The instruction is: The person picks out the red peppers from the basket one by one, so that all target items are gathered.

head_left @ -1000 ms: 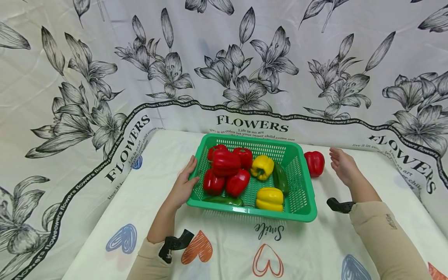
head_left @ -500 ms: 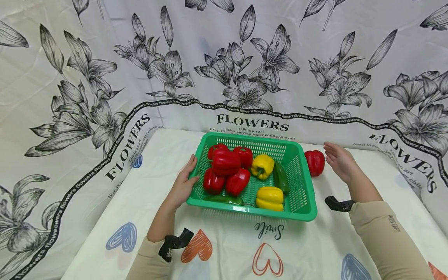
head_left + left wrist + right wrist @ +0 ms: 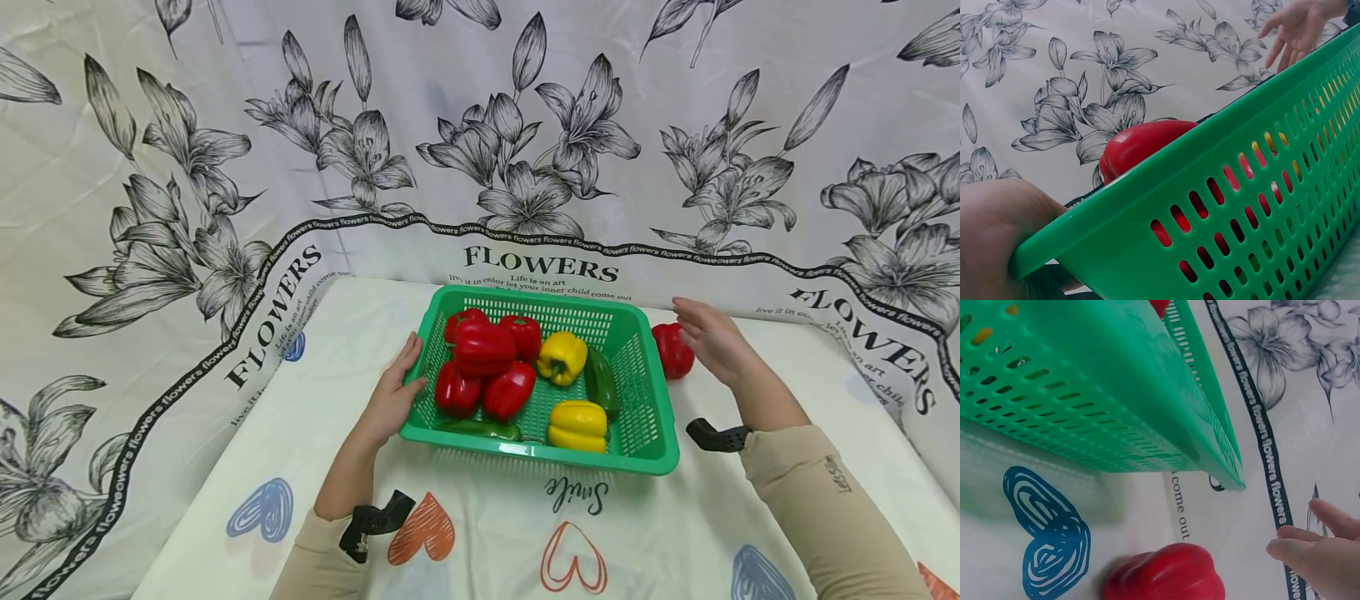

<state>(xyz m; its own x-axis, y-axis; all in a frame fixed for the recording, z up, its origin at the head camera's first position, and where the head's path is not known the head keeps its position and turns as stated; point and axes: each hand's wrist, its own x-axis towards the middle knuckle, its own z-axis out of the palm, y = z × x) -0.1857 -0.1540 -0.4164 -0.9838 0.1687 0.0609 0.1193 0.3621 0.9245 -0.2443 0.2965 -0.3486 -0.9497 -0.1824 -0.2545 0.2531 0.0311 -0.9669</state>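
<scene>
A green plastic basket (image 3: 652, 417) holds several red bell peppers (image 3: 483, 348), two yellow bell peppers (image 3: 577, 425) and two long dark green vegetables (image 3: 602, 383). At its left rim, my left hand (image 3: 390, 400) grips the edge; in the left wrist view the hand (image 3: 1004, 231) wraps the basket's near corner, its fingers partly hidden below the rim. Outside the basket's right side lies one more red bell pepper (image 3: 672, 354). My right hand (image 3: 716, 343) hovers over that pepper's right side with fingers extended, holding nothing. The right wrist view shows its fingers (image 3: 1297, 547) apart from the pepper (image 3: 1166, 575).
The table wears a white cloth (image 3: 480, 517) printed with hearts. Behind it hangs a floral curtain (image 3: 480, 125), close to the basket's back rim. A black wrist mount (image 3: 375, 525) sits on the left forearm, and another mount (image 3: 716, 435) on the right.
My right hand has moved left and slightly farther from me, so it now overlaps the loose red bell pepper in the head view. The left hand and the basket have stayed put.
</scene>
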